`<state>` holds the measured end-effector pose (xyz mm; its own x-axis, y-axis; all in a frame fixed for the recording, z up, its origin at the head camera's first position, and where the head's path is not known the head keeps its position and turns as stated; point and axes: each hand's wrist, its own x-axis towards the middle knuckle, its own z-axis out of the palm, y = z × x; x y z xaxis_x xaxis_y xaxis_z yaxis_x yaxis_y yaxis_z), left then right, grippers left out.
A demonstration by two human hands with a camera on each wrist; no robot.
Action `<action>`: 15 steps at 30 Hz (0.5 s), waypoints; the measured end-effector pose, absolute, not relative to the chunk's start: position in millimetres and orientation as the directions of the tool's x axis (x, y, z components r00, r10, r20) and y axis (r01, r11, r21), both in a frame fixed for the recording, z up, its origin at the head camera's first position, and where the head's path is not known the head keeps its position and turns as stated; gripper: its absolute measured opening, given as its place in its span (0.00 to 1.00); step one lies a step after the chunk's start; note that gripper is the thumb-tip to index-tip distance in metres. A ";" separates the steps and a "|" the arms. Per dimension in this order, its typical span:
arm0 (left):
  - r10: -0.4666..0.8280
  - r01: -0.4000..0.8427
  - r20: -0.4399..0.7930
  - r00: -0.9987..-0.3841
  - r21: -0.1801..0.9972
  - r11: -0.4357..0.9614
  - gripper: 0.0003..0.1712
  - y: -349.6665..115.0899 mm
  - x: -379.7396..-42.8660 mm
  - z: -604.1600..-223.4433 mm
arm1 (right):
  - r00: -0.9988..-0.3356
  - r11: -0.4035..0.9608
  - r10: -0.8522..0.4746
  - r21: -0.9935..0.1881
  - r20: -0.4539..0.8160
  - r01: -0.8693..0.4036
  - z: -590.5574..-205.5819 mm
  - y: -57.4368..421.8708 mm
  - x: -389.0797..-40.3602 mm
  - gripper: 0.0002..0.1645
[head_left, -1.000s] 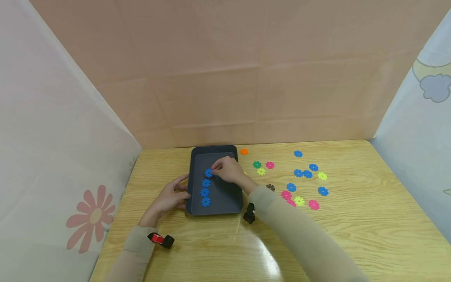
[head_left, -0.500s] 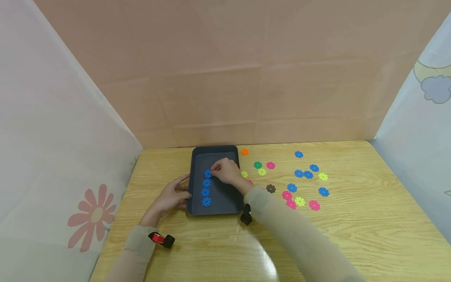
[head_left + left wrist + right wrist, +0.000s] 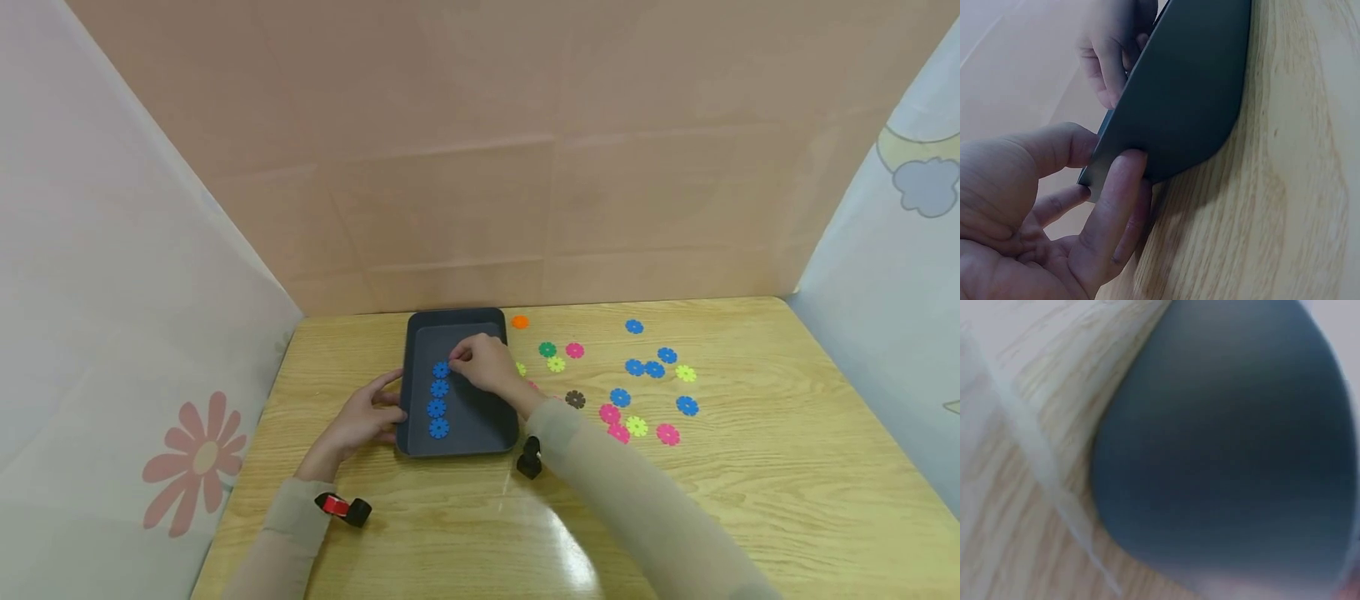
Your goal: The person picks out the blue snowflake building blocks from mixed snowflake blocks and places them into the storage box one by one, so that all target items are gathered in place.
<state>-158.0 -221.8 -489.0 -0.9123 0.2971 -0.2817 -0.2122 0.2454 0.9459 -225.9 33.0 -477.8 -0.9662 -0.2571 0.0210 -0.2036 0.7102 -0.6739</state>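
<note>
A dark grey tray point(image 3: 480, 429) lies on the table with a column of blue notched interlocking discs in its left half. My right hand point(image 3: 483, 364) reaches over the tray's right side, thumb and fingertips pinched at the right edge of the farthest blue disc point(image 3: 441, 369). Below it in the column comes another blue disc point(image 3: 438, 388). My left hand point(image 3: 363, 421) grips the tray's left side; the left wrist view has the thumb at the rim and fingers point(image 3: 1124, 181) against the outer wall. In the right wrist view only the tray's outer wall point(image 3: 1222, 437) fills the middle.
Loose discs lie scattered right of the tray: an orange disc point(image 3: 520, 322), a green disc point(image 3: 547, 349), a dark brown disc point(image 3: 575, 399), and several pink, yellow and blue ones. A hanging cloth point(image 3: 450, 208) stands behind the table point(image 3: 750, 467).
The farthest blue disc has shifted slightly left, into line with the others in the column. Both hands have stayed nearly in place.
</note>
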 end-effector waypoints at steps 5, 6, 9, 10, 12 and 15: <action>0.302 -0.218 -0.285 -0.910 0.947 0.238 0.47 -222.2 -157.7 -489.5 | -0.949 0.664 -0.312 -0.705 0.043 -0.250 -471.8 44.4 -222.1 0.04; 0.304 -0.217 -0.285 -0.909 0.947 0.238 0.47 -222.2 -157.6 -489.7 | -0.947 0.657 -0.319 -0.709 0.047 -0.256 -470.4 47.2 -221.4 0.04; 0.306 -0.213 -0.283 -0.909 0.947 0.242 0.47 -222.0 -157.5 -489.7 | -0.943 0.647 -0.329 -0.713 0.058 -0.269 -465.3 56.2 -219.1 0.03; 0.308 -0.208 -0.280 -0.909 0.947 0.245 0.47 -222.1 -157.7 -490.3 | -0.944 0.648 -0.326 -0.713 0.059 -0.268 -463.3 59.4 -218.3 0.03; 0.308 -0.206 -0.279 -0.910 0.946 0.250 0.47 -222.5 -158.4 -490.4 | -0.945 0.648 -0.321 -0.713 0.065 -0.268 -458.9 66.3 -216.5 0.04; 0.310 -0.206 -0.280 -0.908 0.946 0.250 0.46 -222.7 -158.7 -490.4 | -0.950 0.645 -0.304 -0.720 0.064 -0.255 -453.5 77.3 -214.4 0.04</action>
